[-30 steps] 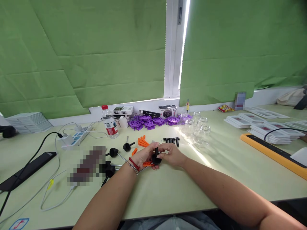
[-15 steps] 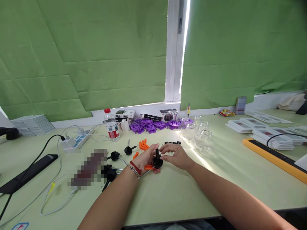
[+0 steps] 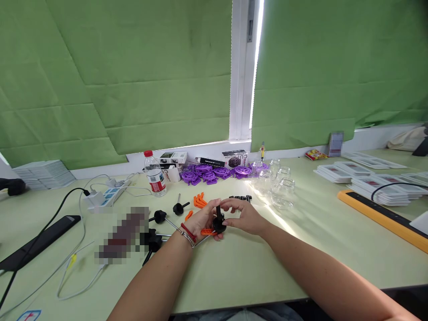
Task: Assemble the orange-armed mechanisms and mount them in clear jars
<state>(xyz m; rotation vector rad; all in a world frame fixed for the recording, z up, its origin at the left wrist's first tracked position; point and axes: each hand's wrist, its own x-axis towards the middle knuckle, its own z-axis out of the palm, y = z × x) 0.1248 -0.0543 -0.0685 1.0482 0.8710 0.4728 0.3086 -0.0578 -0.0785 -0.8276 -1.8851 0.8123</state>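
Observation:
Near the middle of the table my left hand is closed around a black plastic part with a round base and an upright post. An orange piece sticks out beside that base, and a thin metal rod slants down to the left below it. My right hand has its thumb and curled fingers against the right side of the same black part; anything small between the fingertips is hidden. Behind the hands lie orange handle-like pieces and a row of small black pieces.
Black parts with metal rods lie left of my left forearm. Farther back are purple plastic rings, clear glass jars and a water bottle. A power strip with cables is left; a yellow-black bar lies right.
Both hands stay on the black part in nearly the same place. The right fingers have shifted slightly around it; the whole view has tilted a little.

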